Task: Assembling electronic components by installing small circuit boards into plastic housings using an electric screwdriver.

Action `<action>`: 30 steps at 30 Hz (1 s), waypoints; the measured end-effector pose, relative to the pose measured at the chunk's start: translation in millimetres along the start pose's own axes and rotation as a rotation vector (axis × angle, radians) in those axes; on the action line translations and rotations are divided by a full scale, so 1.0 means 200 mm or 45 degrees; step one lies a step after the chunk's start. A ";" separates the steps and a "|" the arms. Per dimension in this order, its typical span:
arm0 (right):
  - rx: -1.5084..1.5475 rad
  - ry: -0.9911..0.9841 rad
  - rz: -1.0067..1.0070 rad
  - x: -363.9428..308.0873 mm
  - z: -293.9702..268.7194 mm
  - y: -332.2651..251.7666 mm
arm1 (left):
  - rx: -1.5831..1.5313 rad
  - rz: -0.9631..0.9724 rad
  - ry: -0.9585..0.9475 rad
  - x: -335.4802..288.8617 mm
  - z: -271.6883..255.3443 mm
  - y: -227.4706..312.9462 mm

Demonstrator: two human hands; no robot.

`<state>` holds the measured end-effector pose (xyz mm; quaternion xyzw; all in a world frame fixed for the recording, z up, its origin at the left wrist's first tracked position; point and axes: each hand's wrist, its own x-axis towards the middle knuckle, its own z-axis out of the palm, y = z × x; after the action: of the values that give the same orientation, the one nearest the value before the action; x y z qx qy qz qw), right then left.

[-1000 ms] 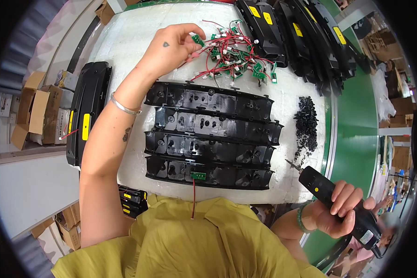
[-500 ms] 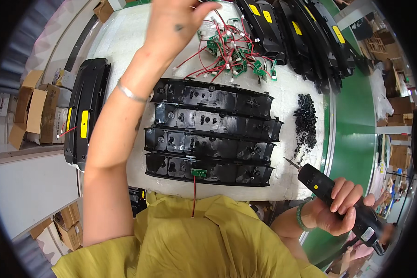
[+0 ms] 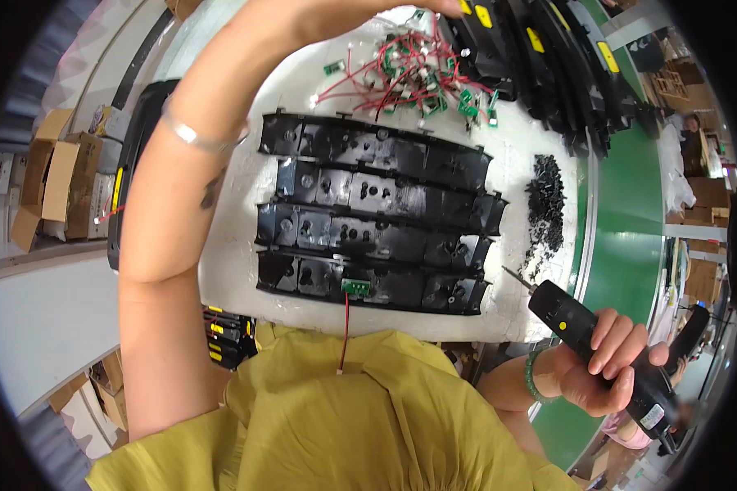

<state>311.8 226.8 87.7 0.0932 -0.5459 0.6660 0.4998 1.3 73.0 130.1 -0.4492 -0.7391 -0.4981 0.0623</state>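
Observation:
My right hand (image 3: 599,372) is wrapped around a black electric screwdriver (image 3: 563,315), its bit pointing up and left, off the table's near right corner. My left hand (image 3: 360,7) reaches over the far side, near the heap of green circuit boards with red wires (image 3: 418,78). The top edge cuts off most of its fingers. Several long black plastic housings (image 3: 377,192) lie in rows, hollow side up, in front of me. On the nearest row sits a small green circuit board (image 3: 355,287), its red wire hanging toward me.
A pile of small black screws (image 3: 546,204) lies right of the housings on the white table surface (image 3: 303,307). Black housings with yellow labels (image 3: 535,41) stack at the far right; another black housing (image 3: 135,180) lies left, partly behind my arm. Cardboard boxes (image 3: 82,180) stand beyond it.
My left hand has moved up and right, mostly out of view, and its forearm now covers more of the left housing. The right hand and screwdriver have hardly moved.

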 end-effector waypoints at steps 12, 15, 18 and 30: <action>0.166 -0.325 0.196 -0.06 0.32 0.19 | 0.014 -0.162 -0.405 -0.88 0.14 -0.01; 0.167 -0.454 0.195 -0.10 0.37 0.27 | 0.080 -0.160 -0.330 -0.96 0.18 -0.02; 0.143 -0.491 0.158 -0.12 0.42 0.33 | 0.118 -0.092 -0.301 -1.00 0.20 -0.02; 0.028 -0.546 0.172 -0.13 0.45 0.35 | 0.320 0.074 -0.369 -1.01 0.23 -0.02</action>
<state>231.6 144.6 60.7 0.2013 -0.6373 0.6688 0.3256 133.6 -12.1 -5.6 -0.5261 -0.7834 -0.3300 0.0251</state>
